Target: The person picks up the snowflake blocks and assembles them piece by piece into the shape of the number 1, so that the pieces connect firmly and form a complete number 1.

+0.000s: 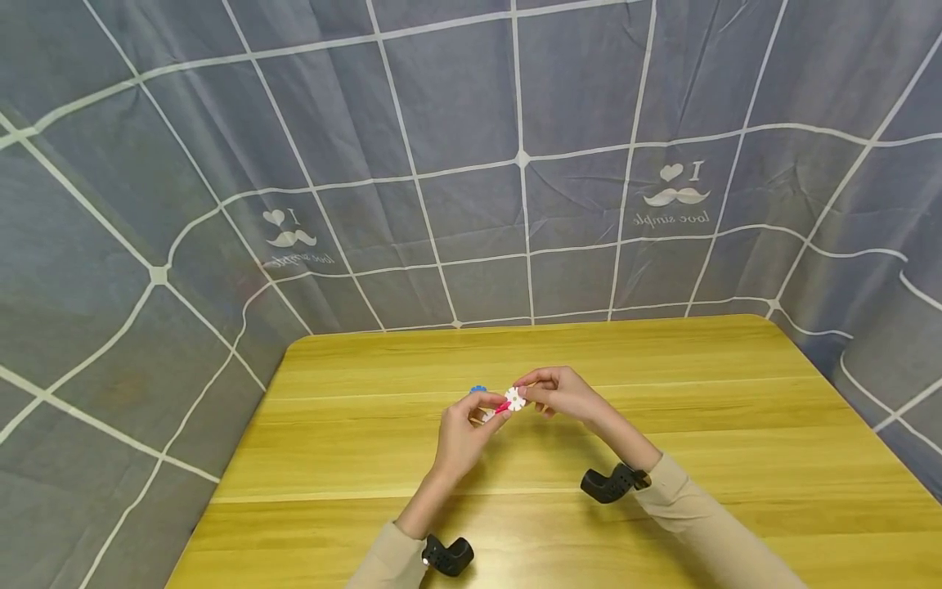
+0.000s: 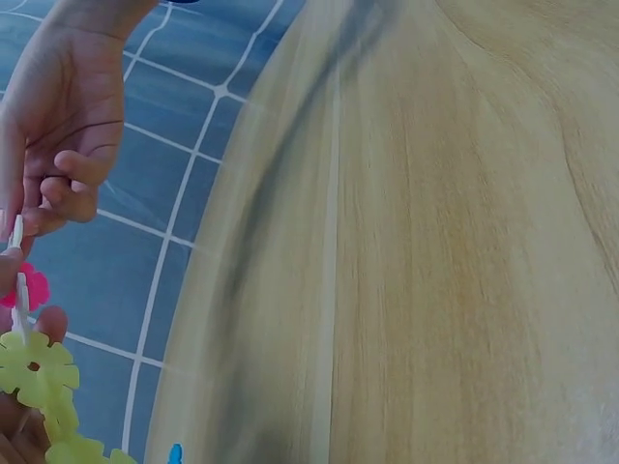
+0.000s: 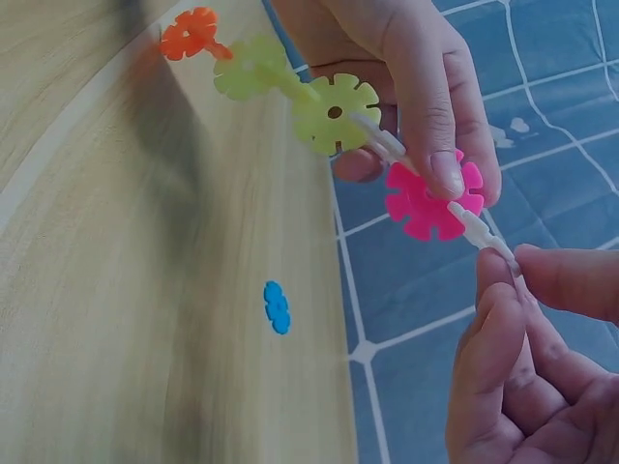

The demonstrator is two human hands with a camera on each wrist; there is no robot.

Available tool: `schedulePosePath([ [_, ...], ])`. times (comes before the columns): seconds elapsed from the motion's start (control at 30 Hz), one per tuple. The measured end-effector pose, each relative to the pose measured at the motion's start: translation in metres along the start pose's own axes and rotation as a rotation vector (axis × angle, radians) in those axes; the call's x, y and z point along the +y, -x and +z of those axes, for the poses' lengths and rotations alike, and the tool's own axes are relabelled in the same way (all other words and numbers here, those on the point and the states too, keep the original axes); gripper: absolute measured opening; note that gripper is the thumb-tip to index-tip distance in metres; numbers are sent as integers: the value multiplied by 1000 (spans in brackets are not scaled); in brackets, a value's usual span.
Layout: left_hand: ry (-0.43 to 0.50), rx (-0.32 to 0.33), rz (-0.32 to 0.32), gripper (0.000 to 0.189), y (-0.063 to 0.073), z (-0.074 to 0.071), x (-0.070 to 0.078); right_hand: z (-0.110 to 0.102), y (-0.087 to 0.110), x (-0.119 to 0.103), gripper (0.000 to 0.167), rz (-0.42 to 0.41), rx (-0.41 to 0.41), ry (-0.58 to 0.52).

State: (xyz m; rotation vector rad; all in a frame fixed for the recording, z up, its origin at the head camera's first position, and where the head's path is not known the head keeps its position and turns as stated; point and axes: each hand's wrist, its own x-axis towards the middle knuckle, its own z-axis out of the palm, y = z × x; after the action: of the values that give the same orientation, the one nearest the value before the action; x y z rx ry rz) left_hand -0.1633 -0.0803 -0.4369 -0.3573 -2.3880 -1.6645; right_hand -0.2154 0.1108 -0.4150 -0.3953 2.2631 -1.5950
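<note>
A chain of notched snowflake discs hangs between my hands above the table. My left hand [image 1: 458,438] pinches the pink snowflake disc [image 3: 416,215] between thumb and fingers. Beyond it in the right wrist view come a white disc [image 3: 379,138], yellow discs [image 3: 335,113] and an orange disc [image 3: 190,34] at the end. With thumb and fingertips, my right hand [image 1: 570,394] pinches another white snowflake disc [image 1: 515,398]. This disc's edge meets the pink one's rim; how deeply the slots engage, I cannot tell. Fingers hide part of both discs.
A single blue snowflake disc [image 3: 277,307] lies on the wooden table [image 1: 331,458], just beyond my hands. Grey curtains with white lines [image 1: 471,213] hang behind the far edge and along both sides. Black wrist mounts [image 1: 607,484] sit on both forearms.
</note>
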Motion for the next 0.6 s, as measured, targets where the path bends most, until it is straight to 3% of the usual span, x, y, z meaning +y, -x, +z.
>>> schedulePosePath([
  [0.17,3,10,17,13,-4,4,-18,0,1,1,32,-5,-5,8],
  [0.6,-32,-16,41,18,-7,3,-19,0,2,-1,31,0,-2,-24],
])
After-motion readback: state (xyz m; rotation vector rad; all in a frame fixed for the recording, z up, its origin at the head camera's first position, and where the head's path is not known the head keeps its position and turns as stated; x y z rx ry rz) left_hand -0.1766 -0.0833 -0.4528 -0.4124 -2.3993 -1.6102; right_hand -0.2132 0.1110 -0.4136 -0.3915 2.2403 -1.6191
